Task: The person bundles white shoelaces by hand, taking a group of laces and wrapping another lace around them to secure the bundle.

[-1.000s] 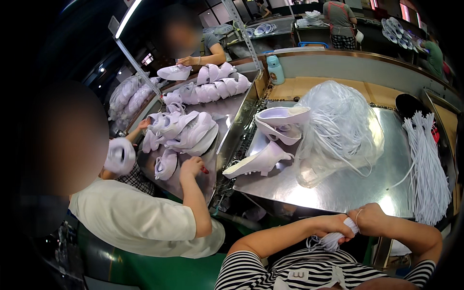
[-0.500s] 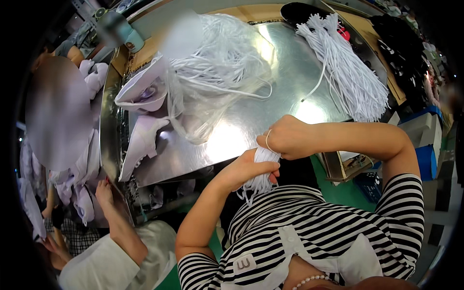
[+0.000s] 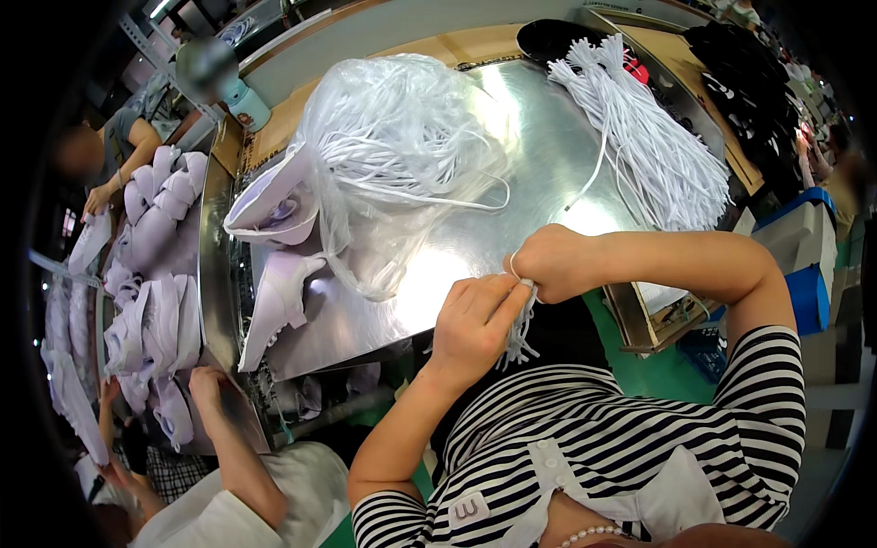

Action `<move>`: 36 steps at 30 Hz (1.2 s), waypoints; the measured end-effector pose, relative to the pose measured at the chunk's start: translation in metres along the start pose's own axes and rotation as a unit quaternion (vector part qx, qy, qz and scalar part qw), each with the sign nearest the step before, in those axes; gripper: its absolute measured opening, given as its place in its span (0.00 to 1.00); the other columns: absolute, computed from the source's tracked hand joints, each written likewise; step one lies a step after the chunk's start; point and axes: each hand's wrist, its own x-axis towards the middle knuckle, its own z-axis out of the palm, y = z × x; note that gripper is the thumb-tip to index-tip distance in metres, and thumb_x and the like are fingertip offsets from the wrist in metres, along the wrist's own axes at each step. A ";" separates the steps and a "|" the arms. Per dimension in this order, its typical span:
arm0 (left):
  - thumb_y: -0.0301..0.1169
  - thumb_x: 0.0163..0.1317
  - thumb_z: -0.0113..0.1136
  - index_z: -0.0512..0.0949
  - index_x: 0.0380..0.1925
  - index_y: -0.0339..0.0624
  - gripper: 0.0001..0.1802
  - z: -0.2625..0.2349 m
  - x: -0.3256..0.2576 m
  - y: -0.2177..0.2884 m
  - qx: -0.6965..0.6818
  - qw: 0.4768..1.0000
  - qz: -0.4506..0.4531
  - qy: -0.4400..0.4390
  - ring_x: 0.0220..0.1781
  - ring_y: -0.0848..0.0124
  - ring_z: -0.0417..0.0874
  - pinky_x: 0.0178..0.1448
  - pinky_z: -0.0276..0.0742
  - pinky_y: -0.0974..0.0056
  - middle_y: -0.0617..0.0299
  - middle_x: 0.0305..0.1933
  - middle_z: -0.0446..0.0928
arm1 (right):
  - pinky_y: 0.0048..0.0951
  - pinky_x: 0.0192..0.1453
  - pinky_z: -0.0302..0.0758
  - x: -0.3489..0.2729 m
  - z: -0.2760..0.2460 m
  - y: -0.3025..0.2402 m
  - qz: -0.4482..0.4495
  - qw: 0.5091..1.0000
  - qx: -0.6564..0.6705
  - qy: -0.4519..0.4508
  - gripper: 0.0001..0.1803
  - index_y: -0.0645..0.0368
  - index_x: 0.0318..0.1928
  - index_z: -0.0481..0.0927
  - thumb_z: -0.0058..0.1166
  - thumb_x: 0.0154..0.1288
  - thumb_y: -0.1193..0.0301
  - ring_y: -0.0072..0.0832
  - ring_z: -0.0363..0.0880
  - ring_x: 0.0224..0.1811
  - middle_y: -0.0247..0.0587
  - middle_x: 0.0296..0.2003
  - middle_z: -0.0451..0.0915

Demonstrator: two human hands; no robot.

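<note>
My view still swinging down and left across the metal table [image 3: 548, 192], my left hand [image 3: 475, 324] and right hand [image 3: 553, 263] rising closer to the table edge, bundle of white laces [image 3: 521, 331] now hanging shorter between them, neighbour's hand [image 3: 206, 388] coming into view at lower left.

A clear plastic bag [image 3: 393, 155] stuffed with white laces lies on the shiny metal table [image 3: 548, 137], crumpled and open toward the near edge, its left side touching a pale upturned shoe [image 3: 269, 205]. At the far left corner of the table stands a small light-blue bottle [image 3: 245, 105] bearing a little picture label in brown and white. On the person's striped shirt sits a small white square label [image 3: 468, 510] with a dark mark, and a blue box [image 3: 808, 265] with a pale top stands at the right, beyond the table's edge.
</note>
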 end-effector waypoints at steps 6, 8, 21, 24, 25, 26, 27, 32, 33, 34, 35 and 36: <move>0.22 0.44 0.62 0.78 0.32 0.40 0.11 -0.010 0.024 -0.005 -0.019 0.988 0.072 -0.132 0.34 0.66 0.78 0.38 0.72 0.62 0.62 0.39 0.76 | 0.45 0.30 0.72 -0.004 0.009 0.002 -0.031 0.999 0.018 0.003 0.07 0.61 0.27 0.78 0.56 0.42 0.74 0.49 0.79 0.30 0.48 0.23 0.79; 0.23 0.44 0.62 0.77 0.29 0.40 0.09 -0.009 0.029 -0.006 -0.019 0.982 0.087 -0.167 0.31 0.65 0.77 0.35 0.71 0.62 0.63 0.36 0.75 | 0.44 0.30 0.73 -0.005 0.012 0.004 -0.035 0.999 0.031 0.003 0.07 0.60 0.27 0.78 0.56 0.42 0.75 0.48 0.79 0.30 0.46 0.23 0.79; 0.50 0.50 0.71 0.54 0.63 0.30 0.51 -0.003 0.005 -0.009 -0.278 0.906 -0.260 -0.187 0.65 0.51 0.67 0.65 0.64 0.55 0.39 0.59 0.67 | 0.37 0.23 0.71 -0.020 0.001 -0.002 -0.122 0.954 -0.193 0.196 0.16 0.64 0.31 0.72 0.63 0.41 0.72 0.40 0.81 0.22 0.45 0.18 0.78; 0.35 0.48 0.73 0.51 0.62 0.35 0.48 0.036 -0.004 0.006 -0.348 0.869 -0.345 -0.071 0.55 0.58 0.76 0.58 0.70 0.60 0.44 0.52 0.73 | 0.36 0.22 0.71 -0.018 0.001 -0.002 -0.113 0.966 -0.164 0.166 0.20 0.65 0.37 0.72 0.63 0.42 0.71 0.39 0.81 0.22 0.44 0.18 0.78; 0.32 0.49 0.70 0.53 0.61 0.36 0.43 0.037 -0.002 0.009 -0.346 0.856 -0.373 -0.092 0.52 0.61 0.77 0.55 0.72 0.61 0.47 0.50 0.74 | 0.36 0.23 0.71 -0.018 0.003 0.000 -0.095 0.974 -0.146 0.142 0.22 0.64 0.39 0.72 0.63 0.42 0.72 0.39 0.82 0.23 0.44 0.19 0.79; 0.28 0.50 0.67 0.55 0.59 0.36 0.39 0.036 0.002 0.012 -0.343 0.842 -0.400 -0.113 0.48 0.65 0.78 0.52 0.73 0.63 0.49 0.48 0.75 | 0.37 0.25 0.72 -0.019 0.006 0.001 -0.077 0.982 -0.127 0.119 0.23 0.64 0.41 0.72 0.63 0.43 0.72 0.40 0.82 0.25 0.45 0.20 0.79; 0.24 0.51 0.64 0.57 0.58 0.37 0.35 0.036 0.003 0.014 -0.340 0.828 -0.426 -0.134 0.44 0.68 0.79 0.49 0.75 0.64 0.52 0.46 0.76 | 0.37 0.26 0.73 -0.021 0.008 0.003 -0.059 0.988 -0.108 0.095 0.24 0.64 0.44 0.72 0.63 0.43 0.72 0.40 0.82 0.26 0.45 0.22 0.79; 0.23 0.53 0.56 0.56 0.63 0.37 0.36 0.018 0.004 0.010 -0.424 0.801 -0.396 -0.148 0.41 0.69 0.80 0.45 0.75 0.66 0.53 0.42 0.77 | 0.36 0.35 0.75 -0.032 0.008 0.019 -0.027 0.978 0.192 0.078 0.29 0.62 0.49 0.72 0.68 0.45 0.67 0.42 0.82 0.33 0.47 0.31 0.82; 0.23 0.53 0.56 0.56 0.64 0.36 0.36 0.017 0.003 0.011 -0.448 0.788 -0.393 -0.152 0.41 0.69 0.80 0.45 0.75 0.66 0.53 0.42 0.77 | 0.36 0.35 0.75 -0.033 0.018 0.022 -0.035 0.965 0.242 0.091 0.31 0.62 0.49 0.71 0.69 0.45 0.66 0.40 0.82 0.33 0.47 0.32 0.82; 0.23 0.53 0.56 0.56 0.64 0.36 0.37 0.015 0.002 0.013 -0.471 0.775 -0.392 -0.154 0.41 0.69 0.79 0.45 0.75 0.66 0.53 0.42 0.77 | 0.35 0.36 0.75 -0.033 0.023 0.021 -0.045 0.950 0.292 0.101 0.32 0.62 0.49 0.71 0.71 0.44 0.64 0.38 0.82 0.33 0.47 0.33 0.82; 0.22 0.53 0.54 0.57 0.64 0.34 0.35 0.013 0.003 0.017 -0.465 0.777 -0.396 -0.150 0.43 0.69 0.79 0.47 0.74 0.66 0.53 0.42 0.76 | 0.31 0.39 0.75 -0.033 0.027 0.022 -0.014 0.940 0.335 0.056 0.32 0.60 0.49 0.70 0.73 0.45 0.67 0.32 0.81 0.37 0.43 0.37 0.81; 0.22 0.54 0.53 0.58 0.63 0.33 0.34 0.013 0.002 0.015 -0.440 0.791 -0.395 -0.158 0.43 0.68 0.79 0.47 0.74 0.65 0.52 0.43 0.77 | 0.29 0.39 0.75 -0.034 0.028 0.023 0.007 0.919 0.393 0.027 0.32 0.61 0.48 0.69 0.73 0.45 0.67 0.31 0.81 0.39 0.43 0.37 0.81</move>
